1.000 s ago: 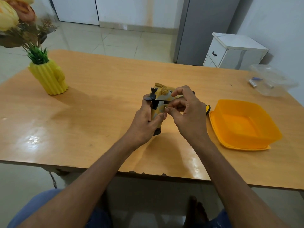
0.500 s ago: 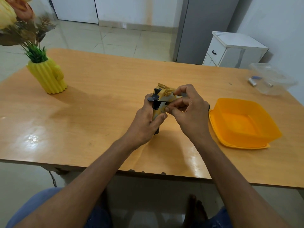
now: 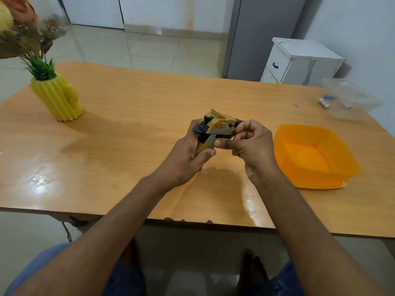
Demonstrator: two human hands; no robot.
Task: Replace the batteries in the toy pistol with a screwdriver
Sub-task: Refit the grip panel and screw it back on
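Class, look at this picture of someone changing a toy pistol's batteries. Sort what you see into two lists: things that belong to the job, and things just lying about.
Belong to the job:
toy pistol, held in left hand and right hand
batteries by the clear container

Just lying about:
yellow vase with flowers
orange tub, possibly
white cabinet

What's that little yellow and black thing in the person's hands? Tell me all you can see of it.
It is the toy pistol, seemingly plastic, mustard yellow with grey patches and black parts. It is held above the wooden table, not resting on it. The left hand wraps its grip from below; the right hand pinches its other end, hiding that part. Whether its battery cover is open cannot be told.
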